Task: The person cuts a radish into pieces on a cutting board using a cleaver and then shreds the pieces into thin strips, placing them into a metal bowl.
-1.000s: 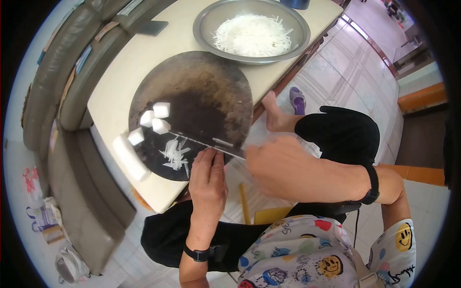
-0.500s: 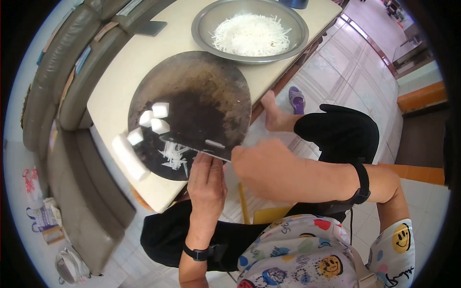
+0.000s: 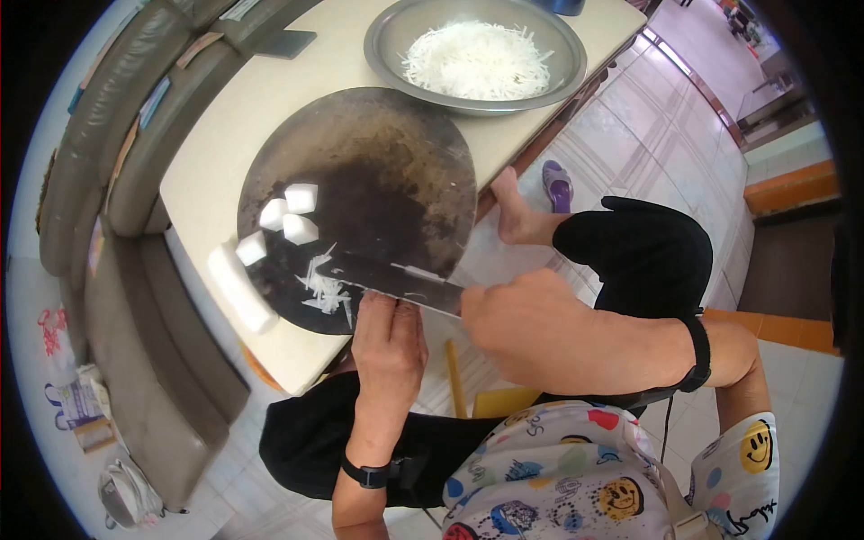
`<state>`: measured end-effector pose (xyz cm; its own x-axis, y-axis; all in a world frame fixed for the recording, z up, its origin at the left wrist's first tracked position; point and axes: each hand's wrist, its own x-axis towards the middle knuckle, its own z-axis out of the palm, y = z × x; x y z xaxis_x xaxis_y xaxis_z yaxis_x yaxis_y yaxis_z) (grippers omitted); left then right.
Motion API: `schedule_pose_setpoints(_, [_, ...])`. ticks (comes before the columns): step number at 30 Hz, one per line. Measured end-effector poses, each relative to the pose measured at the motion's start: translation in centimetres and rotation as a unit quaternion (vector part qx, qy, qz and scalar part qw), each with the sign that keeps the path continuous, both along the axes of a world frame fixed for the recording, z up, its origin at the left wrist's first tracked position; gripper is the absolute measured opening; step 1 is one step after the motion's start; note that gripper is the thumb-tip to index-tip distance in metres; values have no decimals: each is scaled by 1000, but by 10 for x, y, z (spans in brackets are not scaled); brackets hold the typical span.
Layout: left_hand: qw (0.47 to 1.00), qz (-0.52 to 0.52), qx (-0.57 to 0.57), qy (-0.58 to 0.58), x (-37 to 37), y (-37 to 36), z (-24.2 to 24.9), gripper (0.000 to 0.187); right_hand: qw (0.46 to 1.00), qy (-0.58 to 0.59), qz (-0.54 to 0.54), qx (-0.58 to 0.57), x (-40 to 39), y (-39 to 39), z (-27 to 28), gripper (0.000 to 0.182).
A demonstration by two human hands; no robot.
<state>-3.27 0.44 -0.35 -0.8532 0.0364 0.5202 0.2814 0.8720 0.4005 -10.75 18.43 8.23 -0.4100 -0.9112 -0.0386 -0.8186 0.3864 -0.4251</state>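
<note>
My right hand (image 3: 517,328) grips the handle end of a kitchen knife (image 3: 396,277), whose wide blade lies across the lower part of a round, dark chopping board (image 3: 360,211). Against the blade's near edge rest the bent fingertips of my left hand (image 3: 389,346), at the board's rim; whatever they press on is hidden. Thin white radish-like shreds (image 3: 326,292) lie in a small heap left of the fingers. Several white chunks (image 3: 300,229) sit on the board's left side. A long white peeled piece (image 3: 241,288) lies across the board's left edge and the table.
A metal bowl (image 3: 382,63) of white shreds (image 3: 477,61) stands at the far side of the cream table (image 3: 211,148). A flat grey object (image 3: 286,43) lies near the table's back left. Along the left runs a grey sofa (image 3: 148,360). A purple slipper (image 3: 557,184) is on the tiled floor.
My right hand has shifted slightly right and down, and the knife blade now shows its broad side. My left hand stays nearly in place. The view has shifted slightly.
</note>
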Motion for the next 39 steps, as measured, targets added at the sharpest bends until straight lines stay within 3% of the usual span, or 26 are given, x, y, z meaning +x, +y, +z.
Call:
schedule_pose_setpoints(3, [1000, -8, 6, 3, 0, 0, 2, 23, 999, 0, -4, -32, -2, -12, -3, 17])
schedule_pose_setpoints(5, [1000, -13, 8, -4, 0, 0, 2, 24, 1000, 3, -30, 5, -4, -23, 2, 8])
schedule_pose_setpoints(12, [1000, 22, 8, 21, 1, 3, -3, 27, 996, -70, -43, 44, -13, -15, 11, 9])
schedule_pose_setpoints(15, [999, 18, 8, 28, 1, 2, -4, 25, 998, -40, -34, 32, -7, -7, 14, 10])
schedule_pose_setpoints(17, [999, 18, 9, 28, 1, 2, -3, 24, 999, -18, -2, -37, -7, -2, 12, 16])
schedule_pose_setpoints(24, [1000, 15, 7, 11, 1, 2, -1, 21, 999, -27, -13, -11, -5, -10, -2, 16])
schedule_pose_setpoints(27, [1000, 15, 9, 4, 2, 2, -1, 23, 998, -19, -13, -51, -8, -22, -4, 18])
schedule_pose_setpoints(29, [1000, 15, 12, 7, 2, 1, 0, 24, 996, -59, -66, 9, -11, -28, 4, 9])
schedule_pose_setpoints(35, [1000, 13, 16, 23, 0, 2, 0, 26, 993, -60, -74, 75, -13, -18, 11, 11])
schedule_pose_setpoints(39, [999, 18, 17, 22, 0, 4, 0, 24, 998, -46, -34, 14, -10, -4, 16, 14])
